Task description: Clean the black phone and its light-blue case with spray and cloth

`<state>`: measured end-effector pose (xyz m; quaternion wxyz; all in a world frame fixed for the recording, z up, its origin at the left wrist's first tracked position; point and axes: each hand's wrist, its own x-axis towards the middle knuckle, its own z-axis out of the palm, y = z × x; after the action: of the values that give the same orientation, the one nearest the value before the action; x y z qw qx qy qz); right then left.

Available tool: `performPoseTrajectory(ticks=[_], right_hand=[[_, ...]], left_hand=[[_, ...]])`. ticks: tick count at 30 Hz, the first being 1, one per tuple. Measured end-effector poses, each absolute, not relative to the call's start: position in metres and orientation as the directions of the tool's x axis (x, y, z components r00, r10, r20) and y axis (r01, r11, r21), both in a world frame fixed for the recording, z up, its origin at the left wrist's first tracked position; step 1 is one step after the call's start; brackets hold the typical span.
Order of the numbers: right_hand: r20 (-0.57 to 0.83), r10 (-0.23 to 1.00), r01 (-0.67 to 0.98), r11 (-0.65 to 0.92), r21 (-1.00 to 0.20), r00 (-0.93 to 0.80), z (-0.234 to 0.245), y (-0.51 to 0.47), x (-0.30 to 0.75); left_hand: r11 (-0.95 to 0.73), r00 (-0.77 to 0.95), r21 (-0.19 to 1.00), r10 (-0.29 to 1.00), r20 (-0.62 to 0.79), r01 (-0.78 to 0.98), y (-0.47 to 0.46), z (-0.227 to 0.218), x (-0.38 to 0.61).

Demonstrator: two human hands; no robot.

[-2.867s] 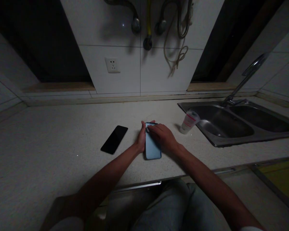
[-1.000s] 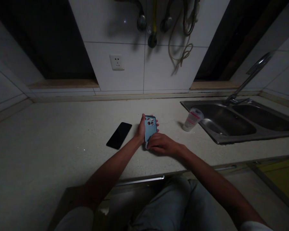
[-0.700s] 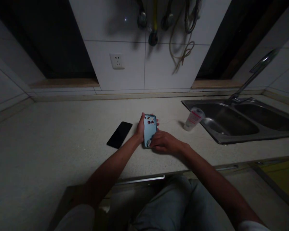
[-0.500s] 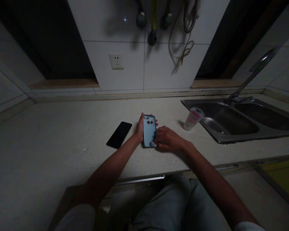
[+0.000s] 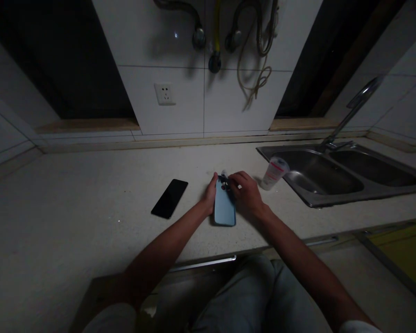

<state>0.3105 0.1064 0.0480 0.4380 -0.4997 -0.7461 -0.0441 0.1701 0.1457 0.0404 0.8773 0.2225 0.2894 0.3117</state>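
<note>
A light blue phone case lies back-up on the pale countertop, a phone apparently inside it. My left hand grips its left edge, thumb along the side. My right hand curls over the case's top end by the camera cutouts, fingers pressed on it. A second, bare black phone lies flat on the counter to the left of my hands.
A small white tube with pink print stands at the rim of a steel double sink on the right, under a faucet. A wall socket and hanging hoses are behind. The counter's front edge is near my knees.
The blue case, held tilted up a second ago, now lies flat nearer me. My right hand moved from its bottom corner to its top end.
</note>
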Motion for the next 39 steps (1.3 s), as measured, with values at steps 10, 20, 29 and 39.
performPoseTrajectory(ticks=[10,20,29,39], right_hand=[[0.676,0.686,0.685,0.630,-0.366,-0.269,0.047,0.102,0.305],[0.699,0.623,0.789,0.598,-0.137,-0.351,0.048,0.098,0.315],[0.733,0.578,0.833,0.553,-0.029,-0.358,0.051,0.094,0.323],[0.741,0.662,0.779,0.523,-0.346,-0.115,0.049,0.093,0.320]], left_hand=[[0.706,0.681,0.618,0.643,-0.352,-0.347,0.135,0.033,0.173],[0.712,0.698,0.622,0.625,-0.351,-0.325,0.136,0.040,0.171],[0.639,0.699,0.576,0.698,-0.155,-0.510,0.133,0.048,0.166],[0.724,0.768,0.613,0.576,-0.282,-0.318,0.129,0.042,0.162]])
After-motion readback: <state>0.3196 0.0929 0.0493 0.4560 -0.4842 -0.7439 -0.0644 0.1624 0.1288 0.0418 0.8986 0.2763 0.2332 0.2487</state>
